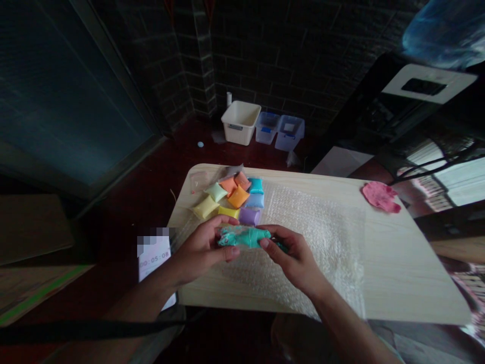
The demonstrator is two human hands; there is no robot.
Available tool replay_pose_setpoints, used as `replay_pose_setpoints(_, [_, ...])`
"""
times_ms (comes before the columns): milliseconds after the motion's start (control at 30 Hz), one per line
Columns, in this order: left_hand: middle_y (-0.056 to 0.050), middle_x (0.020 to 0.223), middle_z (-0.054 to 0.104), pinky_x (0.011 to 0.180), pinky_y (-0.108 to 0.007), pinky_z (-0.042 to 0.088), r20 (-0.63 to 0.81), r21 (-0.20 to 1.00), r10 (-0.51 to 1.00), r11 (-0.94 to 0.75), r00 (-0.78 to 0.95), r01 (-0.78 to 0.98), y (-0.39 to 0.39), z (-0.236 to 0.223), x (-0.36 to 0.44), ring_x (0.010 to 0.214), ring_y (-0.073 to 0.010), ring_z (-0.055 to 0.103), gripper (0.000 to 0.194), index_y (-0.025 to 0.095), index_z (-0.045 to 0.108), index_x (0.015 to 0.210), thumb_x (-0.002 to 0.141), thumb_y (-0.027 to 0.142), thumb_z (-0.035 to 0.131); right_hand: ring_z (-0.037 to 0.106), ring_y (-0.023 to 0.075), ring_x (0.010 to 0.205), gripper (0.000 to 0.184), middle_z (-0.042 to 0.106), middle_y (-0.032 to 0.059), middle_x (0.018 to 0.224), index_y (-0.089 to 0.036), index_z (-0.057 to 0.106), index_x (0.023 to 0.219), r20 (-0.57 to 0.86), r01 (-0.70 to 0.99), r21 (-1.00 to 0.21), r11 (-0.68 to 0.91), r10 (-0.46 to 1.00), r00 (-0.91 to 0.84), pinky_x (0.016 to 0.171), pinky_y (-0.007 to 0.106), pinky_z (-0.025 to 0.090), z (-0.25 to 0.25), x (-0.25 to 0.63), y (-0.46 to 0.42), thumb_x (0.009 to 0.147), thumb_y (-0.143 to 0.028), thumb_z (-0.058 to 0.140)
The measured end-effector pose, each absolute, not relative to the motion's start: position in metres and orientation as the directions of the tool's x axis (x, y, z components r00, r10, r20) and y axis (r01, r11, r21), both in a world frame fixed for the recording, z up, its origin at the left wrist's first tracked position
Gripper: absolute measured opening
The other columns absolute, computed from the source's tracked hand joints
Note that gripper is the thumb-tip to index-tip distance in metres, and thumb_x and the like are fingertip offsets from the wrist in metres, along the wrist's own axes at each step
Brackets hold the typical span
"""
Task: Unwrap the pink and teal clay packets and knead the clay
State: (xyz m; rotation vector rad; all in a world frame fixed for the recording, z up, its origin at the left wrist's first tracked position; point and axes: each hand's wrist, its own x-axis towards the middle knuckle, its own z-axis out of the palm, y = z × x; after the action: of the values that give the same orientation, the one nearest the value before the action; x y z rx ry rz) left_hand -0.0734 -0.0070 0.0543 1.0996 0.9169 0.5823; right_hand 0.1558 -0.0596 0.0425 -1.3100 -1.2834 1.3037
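Observation:
Between my two hands is a teal packet of soft clay (246,236) in a crinkled clear wrapper, held above the table's front half. My left hand (204,247) grips its left end between thumb and fingers. At the other end, my right hand (293,250) pinches the packet with thumb and forefinger; a bit of teal shows beneath those fingers. Just beyond lie several small pillow-shaped packets, among them a purple one (249,216), an orange one (238,196) and a pale yellow one (206,207).
Bubble wrap (314,227) covers much of the wooden table (397,263). A pink, irregular flat piece (380,197) lies at the far right. To the left is a phone (154,258) with a timer. A white bin (241,124) and clear boxes (290,132) stand on the floor beyond.

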Motion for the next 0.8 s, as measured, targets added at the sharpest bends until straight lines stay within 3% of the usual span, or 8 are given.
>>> replay_pose_setpoints(133, [0.002,0.08,0.065,0.067,-0.027,0.047,-0.442,0.798,0.695,0.593,0.567,-0.104,-0.008,0.054,-0.072,0.067,-0.0125,0.06,0.047,0.02,0.061,0.119,0.077,0.022,0.082,0.064,0.0191,0.079,0.045,0.075,0.008,0.112,-0.027,0.07,0.13,0.03,0.262,-0.963,0.057,0.994,-0.103,0.072,0.034,0.052,0.042,0.157,-0.063,0.088,-0.039,0.079])
replay_pose_setpoints(233, [0.001,0.078,0.065,0.066,-0.027,0.047,-0.472,0.722,0.616,0.681,0.63,-0.125,-0.007,0.05,-0.074,0.065,-0.0117,0.06,0.047,0.019,0.061,0.119,0.076,0.019,0.082,0.067,0.0213,0.085,0.037,0.077,0.0075,0.106,-0.026,0.074,0.123,0.052,0.287,-0.954,0.087,0.991,-0.124,0.076,0.035,0.053,0.042,0.158,-0.063,0.089,-0.038,0.079])
replay_pose_setpoints(467, [-0.001,0.072,0.068,0.066,-0.025,0.045,-0.487,0.642,0.477,0.764,0.732,-0.071,-0.004,0.047,-0.082,0.064,-0.013,0.063,0.042,0.018,0.065,0.113,0.074,0.013,0.08,0.064,0.0187,0.078,0.026,0.075,0.0058,0.093,-0.021,0.075,0.112,-0.007,0.246,-0.968,0.054,0.971,-0.241,0.071,0.033,0.05,0.047,0.163,-0.061,0.093,-0.039,0.074])
replay_pose_setpoints(800, [-0.003,0.073,0.066,0.058,-0.025,0.044,-0.46,0.567,0.495,0.803,0.737,-0.185,-0.006,0.041,-0.074,0.057,-0.011,0.057,0.037,0.014,0.071,0.106,0.07,0.009,0.078,0.05,0.0118,0.059,0.024,0.068,0.0014,0.08,-0.018,0.071,0.111,-0.013,0.283,-0.957,0.068,0.962,-0.273,0.053,0.025,0.04,0.048,0.159,-0.065,0.091,-0.03,0.069])
